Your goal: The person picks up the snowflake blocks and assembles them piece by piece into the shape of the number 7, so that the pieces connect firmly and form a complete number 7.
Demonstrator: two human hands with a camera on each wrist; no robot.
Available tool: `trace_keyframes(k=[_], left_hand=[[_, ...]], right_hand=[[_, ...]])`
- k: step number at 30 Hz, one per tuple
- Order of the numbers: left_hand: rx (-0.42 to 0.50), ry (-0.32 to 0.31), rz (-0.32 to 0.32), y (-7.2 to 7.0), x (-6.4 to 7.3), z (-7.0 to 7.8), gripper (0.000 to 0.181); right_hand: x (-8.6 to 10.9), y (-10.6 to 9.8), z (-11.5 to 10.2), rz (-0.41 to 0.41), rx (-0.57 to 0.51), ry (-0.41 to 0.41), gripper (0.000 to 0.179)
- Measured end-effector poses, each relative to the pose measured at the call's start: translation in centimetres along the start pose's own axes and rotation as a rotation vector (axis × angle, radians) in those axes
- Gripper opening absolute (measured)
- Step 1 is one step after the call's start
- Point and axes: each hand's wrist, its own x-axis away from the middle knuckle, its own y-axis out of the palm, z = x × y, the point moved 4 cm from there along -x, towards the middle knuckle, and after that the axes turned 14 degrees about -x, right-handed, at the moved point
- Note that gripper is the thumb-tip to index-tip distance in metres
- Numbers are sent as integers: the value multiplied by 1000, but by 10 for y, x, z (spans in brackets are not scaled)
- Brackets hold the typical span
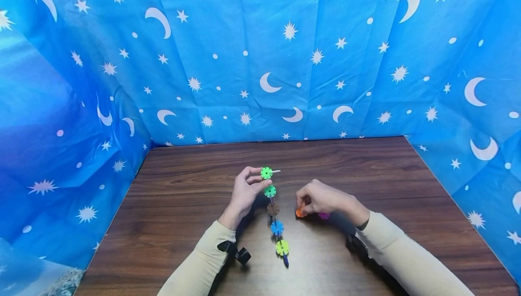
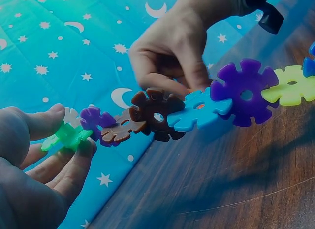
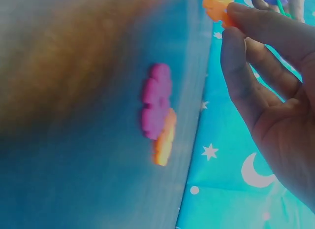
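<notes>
My left hand point(image 1: 243, 192) pinches a bright green notched disc point(image 1: 266, 172) at the far end of a chain of interlocked, flower-shaped plastic discs. A whitish disc point(image 1: 277, 171) juts edge-on from that end. In the left wrist view, the chain runs through purple, a dark brown disc point(image 2: 158, 115), a light blue disc point(image 2: 199, 111), a larger purple disc point(image 2: 246, 93) and a yellow-green disc point(image 2: 291, 86). Off to the chain's right, my right hand point(image 1: 321, 197) holds an orange disc point(image 3: 216, 7) between thumb and fingers, low over the table.
A magenta disc point(image 3: 156, 102) lies on the wooden table point(image 1: 183, 223) beside my right hand, with another orange piece point(image 3: 166, 140) against it. Blue star-and-moon cloth point(image 1: 228, 29) hangs behind and along both sides of the table.
</notes>
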Motion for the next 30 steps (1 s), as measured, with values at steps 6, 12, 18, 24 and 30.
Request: trace_keyframes(k=[6,12,18,24,30], left_hand=[[-7,-11,-20,-1,-1,1,43],[-11,-10,-26,-1,-1,1,45],[-8,-2,-9,0,1,1,46],[-7,-4,-6,0,0,-1,44],[-12,-1,-1,0,-1,0,43]], right_hand=[[-5,-16,-2,78,-17,1,12],[-7,-27,-5,180,-46,46,10],[-12,-36,-6,350,-131,78,8],[-17,-43,-8,467,-186,62,7],[-20,-47,-10,533,-258,38,5]])
